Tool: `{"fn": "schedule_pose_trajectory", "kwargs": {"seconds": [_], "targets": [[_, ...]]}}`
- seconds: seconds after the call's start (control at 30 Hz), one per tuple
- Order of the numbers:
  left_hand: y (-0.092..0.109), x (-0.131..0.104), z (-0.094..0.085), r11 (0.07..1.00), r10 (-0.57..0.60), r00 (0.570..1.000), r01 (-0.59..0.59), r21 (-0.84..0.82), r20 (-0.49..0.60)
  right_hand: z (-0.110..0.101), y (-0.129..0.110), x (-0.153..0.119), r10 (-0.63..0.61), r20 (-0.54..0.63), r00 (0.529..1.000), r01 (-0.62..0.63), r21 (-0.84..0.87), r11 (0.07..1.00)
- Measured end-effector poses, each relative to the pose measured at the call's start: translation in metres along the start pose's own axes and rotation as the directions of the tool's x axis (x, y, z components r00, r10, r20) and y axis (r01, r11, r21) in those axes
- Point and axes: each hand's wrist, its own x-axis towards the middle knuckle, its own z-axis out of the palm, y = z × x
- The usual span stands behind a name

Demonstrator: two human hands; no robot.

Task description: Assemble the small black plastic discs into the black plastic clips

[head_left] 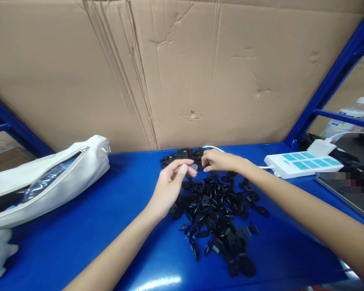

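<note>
Black parts (212,202) are lying nearer and farther than my left hand (168,184) and right hand (218,160); both are curling narrowly, whether holding any I can't tell.

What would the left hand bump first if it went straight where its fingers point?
Perhaps the grey disc right by the left hand, unless it's held; beyond it, the right hand. Depth is unclear.
</note>
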Motion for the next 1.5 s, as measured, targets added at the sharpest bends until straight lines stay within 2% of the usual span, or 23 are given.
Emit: {"fn": "schedule_pose_trajectory", "kwargs": {"seconds": [0.1,0.23,0.33,0.4,0.47,0.53,0.6,0.67,0.73,0.83,0.97,1.07,1.2,1.3,1.5], "targets": [[-0.003,0.001,0.0,0.999,-0.039,0.999,0.038,-0.023,-0.036,-0.004,-0.001,-0.008,0.032,-0.098,0.995,-0.024,0.078,0.997],[-0.002,0.002,0.001,0.995,-0.077,0.996,0.074,-0.063,-0.045,-0.008,-0.007,-0.032,0.106,-0.254,0.961,-0.05,0.218,0.975],[0.0,0.001,0.002,0.99,-0.085,0.995,0.09,-0.108,0.051,-0.007,-0.019,-0.055,0.18,-0.312,0.933,-0.063,0.351,0.934],[0.0,0.001,0.003,0.994,-0.018,0.991,0.033,-0.105,0.135,-0.004,-0.029,-0.07,0.222,-0.294,0.93,-0.069,0.452,0.889],[0.0,-0.002,0.005,0.994,0.1,0.985,-0.105,0.027,0.143,-0.001,-0.039,-0.081,0.243,-0.252,0.937,-0.074,0.537,0.84],[0.001,-0.005,0.008,0.932,0.235,0.964,-0.259,0.253,0.122,0.003,-0.049,-0.088,0.279,-0.206,0.938,-0.077,0.66,0.747],[0.003,-0.01,0.012,0.832,0.354,0.925,-0.38,0.405,0.139,0.007,-0.059,-0.093,0.317,-0.154,0.936,-0.055,0.824,0.563],[0.004,-0.015,0.017,0.761,0.45,0.873,-0.485,0.431,0.188,0.01,-0.069,-0.095,0.327,-0.096,0.94,-0.025,0.938,0.347],[0.006,-0.019,0.022,0.72,0.521,0.828,-0.557,0.413,0.209,0.013,-0.078,-0.097,0.31,-0.03,0.95,-0.033,0.98,0.196],[0.007,-0.024,0.028,0.695,0.583,0.791,-0.604,0.39,0.184,0.015,-0.087,-0.099,0.263,0.084,0.961,-0.101,0.993,0.054],[0.008,-0.027,0.031,0.696,0.606,0.783,-0.608,0.382,0.141,0.017,-0.092,-0.1,0.269,0.13,0.954,-0.118,0.991,-0.063],[0.008,-0.028,0.032,0.674,0.624,0.768,-0.623,0.398,0.146,0.018,-0.091,-0.1,0.256,0.134,0.957,-0.125,0.991,-0.054],[0.008,-0.028,0.031,0.66,0.609,0.772,-0.62,0.424,0.181,0.015,-0.087,-0.101,0.197,0.103,0.975,-0.122,0.989,0.087],[0.009,-0.027,0.029,0.622,0.615,0.759,-0.634,0.459,0.215,0.012,-0.085,-0.103,0.176,0.062,0.982,-0.092,0.982,0.164],[0.007,-0.026,0.026,0.552,0.608,0.72,-0.686,0.473,0.335,0.01,-0.085,-0.106,0.133,0.095,0.986,-0.118,0.978,0.172]]}}
